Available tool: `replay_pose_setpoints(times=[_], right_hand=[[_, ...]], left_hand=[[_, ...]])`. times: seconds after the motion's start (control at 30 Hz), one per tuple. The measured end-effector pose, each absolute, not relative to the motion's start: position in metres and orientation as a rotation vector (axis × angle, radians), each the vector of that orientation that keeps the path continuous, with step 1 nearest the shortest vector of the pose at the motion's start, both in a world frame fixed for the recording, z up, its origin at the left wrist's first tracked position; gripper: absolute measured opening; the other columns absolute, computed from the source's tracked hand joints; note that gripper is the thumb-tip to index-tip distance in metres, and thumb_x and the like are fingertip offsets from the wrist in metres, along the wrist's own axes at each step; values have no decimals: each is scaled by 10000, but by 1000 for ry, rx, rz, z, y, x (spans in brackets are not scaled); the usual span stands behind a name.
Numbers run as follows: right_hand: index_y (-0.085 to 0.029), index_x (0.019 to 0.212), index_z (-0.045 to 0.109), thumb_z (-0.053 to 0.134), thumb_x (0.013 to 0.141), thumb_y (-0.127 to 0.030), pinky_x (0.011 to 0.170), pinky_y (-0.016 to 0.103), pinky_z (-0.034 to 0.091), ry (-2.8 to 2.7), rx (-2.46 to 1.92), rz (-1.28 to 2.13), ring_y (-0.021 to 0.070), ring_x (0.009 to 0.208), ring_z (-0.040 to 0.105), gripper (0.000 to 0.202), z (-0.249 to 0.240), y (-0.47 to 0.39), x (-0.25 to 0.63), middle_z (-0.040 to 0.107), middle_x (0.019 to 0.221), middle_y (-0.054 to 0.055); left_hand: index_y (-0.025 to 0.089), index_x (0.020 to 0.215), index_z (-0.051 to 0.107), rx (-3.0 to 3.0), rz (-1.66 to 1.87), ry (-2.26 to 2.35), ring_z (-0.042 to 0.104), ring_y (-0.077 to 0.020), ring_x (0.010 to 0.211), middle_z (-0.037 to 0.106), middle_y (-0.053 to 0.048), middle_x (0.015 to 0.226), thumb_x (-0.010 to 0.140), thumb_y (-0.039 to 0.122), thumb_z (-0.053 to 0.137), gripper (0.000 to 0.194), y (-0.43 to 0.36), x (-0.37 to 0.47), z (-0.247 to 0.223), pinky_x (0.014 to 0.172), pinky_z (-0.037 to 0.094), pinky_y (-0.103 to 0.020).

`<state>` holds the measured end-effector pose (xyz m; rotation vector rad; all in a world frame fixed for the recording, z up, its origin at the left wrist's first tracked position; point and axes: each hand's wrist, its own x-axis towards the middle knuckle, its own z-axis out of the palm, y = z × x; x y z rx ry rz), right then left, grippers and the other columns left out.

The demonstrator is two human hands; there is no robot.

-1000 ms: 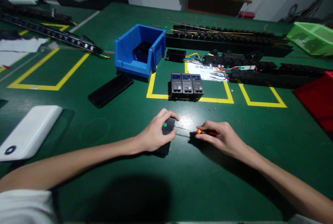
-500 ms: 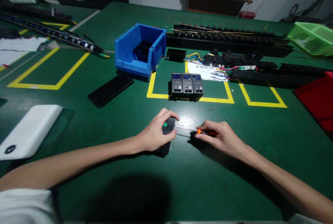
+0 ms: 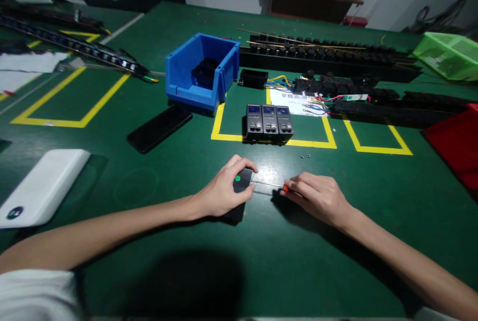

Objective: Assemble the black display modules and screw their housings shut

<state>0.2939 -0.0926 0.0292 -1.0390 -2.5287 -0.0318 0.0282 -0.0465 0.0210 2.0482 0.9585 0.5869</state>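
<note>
1. At the centre of the green tabletop (image 3: 284,271), a black rectangular module with a green dot (image 3: 243,181) lies in the left hand (image 3: 221,189); thumb and fingers close around it, presumably to resist turning.
2. At three o'clock from the module, the right hand (image 3: 321,195) pinches the orange-collared handle of a slim metal-shafted screwdriver (image 3: 286,188). The shaft lies nearly level, its tip at the module's side, apparently for straight alignment.
3. At two o'clock, small metal screws (image 3: 307,156) lie loose, probably for easy reach.
4. Near twelve o'clock, three grey-black modules with blue labels (image 3: 269,119) stand side by side, seemingly grouped for order.
</note>
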Motion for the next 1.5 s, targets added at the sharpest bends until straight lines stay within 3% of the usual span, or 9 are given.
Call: replay_pose_setpoints(times=[0.17,0.33,0.5,0.67,0.93,1.23,1.33,1.5], right_hand=[[-143,984,634,514,964,-236,556,259,397,-2561,-1055,107,136,605,588,153,30,-94,293,672,733,61],[-165,854,623,538,957,-310,515,241,360,-2416,-1125,490,115,545,553,197,35,-95,290,640,682,33],[-156,817,634,612,904,-401,572,222,417,-2196,-1293,931,125,640,608,261,44,-93,288,684,761,35],[-150,787,647,641,877,-424,608,231,440,-2089,-1338,1072,131,668,606,288,48,-90,286,688,751,20],[-158,901,650,600,910,-408,599,239,474,-2233,-1334,911,151,685,660,255,44,-92,288,726,845,64],[-150,979,627,547,947,-288,555,248,415,-2536,-1123,87,142,643,608,163,31,-93,293,679,795,70],[-157,951,627,530,958,-278,543,256,387,-2558,-1097,58,132,603,587,156,30,-93,292,676,760,56],[-164,876,602,555,949,-316,511,252,343,-2490,-1132,309,118,548,572,176,31,-94,292,650,692,30]], left_hand=[[215,1085,530,2042,583,962,520,-190,936,509,-42,1026,829,243,567,260,-47,28,21,879,438,-349],[215,1085,534,2047,595,957,522,-193,943,512,-43,1023,827,241,567,261,-47,29,21,882,441,-350],[213,1090,534,2050,600,952,524,-196,946,516,-47,1032,825,239,568,269,-47,28,20,882,444,-353],[212,1094,531,2051,591,949,524,-192,939,513,-47,1031,826,241,567,272,-47,28,21,883,444,-352],[213,1087,535,2055,598,949,527,-195,941,516,-46,1021,821,234,563,267,-47,29,20,879,445,-352],[211,1088,529,2048,590,947,522,-189,938,502,-42,1019,825,230,570,267,-47,28,21,877,442,-345],[214,1089,527,2048,593,950,521,-190,941,503,-42,1020,829,235,568,265,-47,28,20,876,442,-346],[212,1087,527,2047,590,950,519,-192,953,503,-43,1024,834,242,567,258,-47,28,21,879,437,-345]])
